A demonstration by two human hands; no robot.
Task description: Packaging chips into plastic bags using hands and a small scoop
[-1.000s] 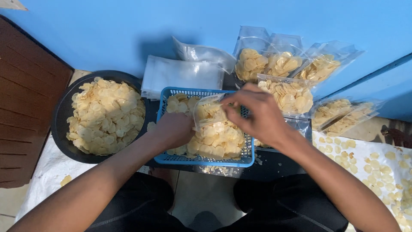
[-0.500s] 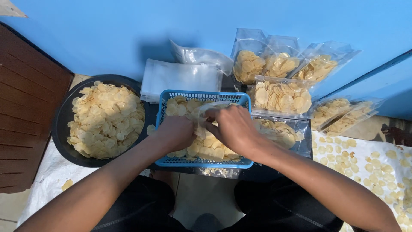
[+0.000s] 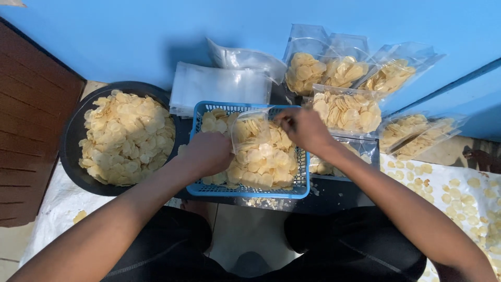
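Our left hand (image 3: 209, 152) grips the clear bag (image 3: 250, 130), our right hand (image 3: 302, 128) pinches its mouth; a tilt could spill chips (image 3: 263, 162) beyond the blue basket (image 3: 250, 191).

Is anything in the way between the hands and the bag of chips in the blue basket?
No. Both hands are already on the clear bag in the blue basket: the left hand at its left side, the right hand at its open top. Nothing sits between them.
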